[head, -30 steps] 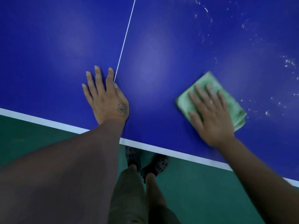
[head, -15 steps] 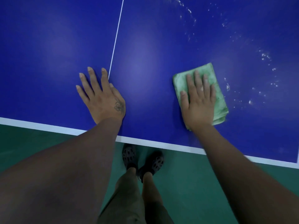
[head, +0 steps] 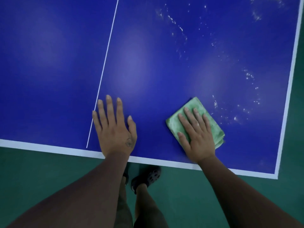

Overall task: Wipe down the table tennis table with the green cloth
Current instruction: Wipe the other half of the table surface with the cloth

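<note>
The folded green cloth (head: 217, 130) lay flat on the blue table tennis table (head: 148, 63), at about 4 o'clock in my view, near the near edge and not far from the right-hand corner. My right hand (head: 197, 139) pressed down on it, palm flat, fingers (head: 187, 124) straight and slightly spread, pointing toward 11 o'clock. The cloth showed past my fingertips and along the little-finger side.

From the cloth, at 1 to 3 o'clock, white specks and smears (head: 246, 76) dotted the blue surface, running up toward 12 o'clock. At 9 o'clock from the cloth, well apart from it, my left hand (head: 115, 130) rested flat on the bare table, fingers (head: 109, 109) straight and fanned apart, holding nothing, its little finger just beside the thin white centre line (head: 107, 51). A white border band (head: 49, 147) ran along the near edge beneath both wrists. At 6 o'clock, below that edge, my dark perforated shoes (head: 151, 176) stood on the green floor (head: 41, 170).
</note>
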`<state>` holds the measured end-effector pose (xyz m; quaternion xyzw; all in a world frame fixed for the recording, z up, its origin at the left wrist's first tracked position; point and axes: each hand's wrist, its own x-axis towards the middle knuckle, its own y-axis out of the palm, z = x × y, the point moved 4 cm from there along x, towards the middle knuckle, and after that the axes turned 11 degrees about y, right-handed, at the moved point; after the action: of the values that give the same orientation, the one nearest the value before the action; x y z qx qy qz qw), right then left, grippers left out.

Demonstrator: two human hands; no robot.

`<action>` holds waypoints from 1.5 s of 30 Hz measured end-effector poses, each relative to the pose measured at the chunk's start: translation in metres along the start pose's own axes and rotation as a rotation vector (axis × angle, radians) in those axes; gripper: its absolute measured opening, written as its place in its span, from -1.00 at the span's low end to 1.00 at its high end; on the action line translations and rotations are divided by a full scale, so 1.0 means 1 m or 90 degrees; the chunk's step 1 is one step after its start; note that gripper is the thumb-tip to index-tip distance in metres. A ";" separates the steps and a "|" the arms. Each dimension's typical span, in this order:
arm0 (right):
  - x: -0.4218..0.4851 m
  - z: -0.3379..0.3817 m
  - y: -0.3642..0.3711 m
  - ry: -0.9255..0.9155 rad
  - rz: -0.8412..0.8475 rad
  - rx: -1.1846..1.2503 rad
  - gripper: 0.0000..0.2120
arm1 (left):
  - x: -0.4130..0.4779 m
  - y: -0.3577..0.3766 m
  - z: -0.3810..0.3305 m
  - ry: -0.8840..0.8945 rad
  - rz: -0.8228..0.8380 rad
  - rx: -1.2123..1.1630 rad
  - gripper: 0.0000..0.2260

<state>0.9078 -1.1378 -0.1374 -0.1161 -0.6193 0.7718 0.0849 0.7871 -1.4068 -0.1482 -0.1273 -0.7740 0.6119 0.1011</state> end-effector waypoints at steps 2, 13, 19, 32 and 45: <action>0.018 -0.012 -0.006 -0.053 0.009 -0.007 -0.44 | 0.000 0.000 -0.002 0.007 -0.002 -0.010 -0.39; 0.076 -0.052 -0.026 -0.148 0.031 -0.011 -0.43 | 0.000 -0.002 0.000 0.002 -0.029 -0.018 -0.40; 0.095 -0.067 -0.032 -0.178 0.046 -0.015 -0.41 | -0.001 0.000 -0.002 0.005 -0.024 0.009 -0.39; 0.109 -0.084 -0.036 -0.182 0.018 0.016 -0.43 | -0.014 0.009 -0.103 -0.279 -0.034 -0.014 -0.39; 0.014 -0.049 -0.010 -0.152 -0.019 0.060 -0.46 | -0.020 0.020 -0.114 -0.278 -0.087 0.032 -0.39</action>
<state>0.9081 -1.0853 -0.1384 -0.0104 -0.5895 0.8072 0.0276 0.8430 -1.3041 -0.1411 0.0638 -0.7689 0.6357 -0.0244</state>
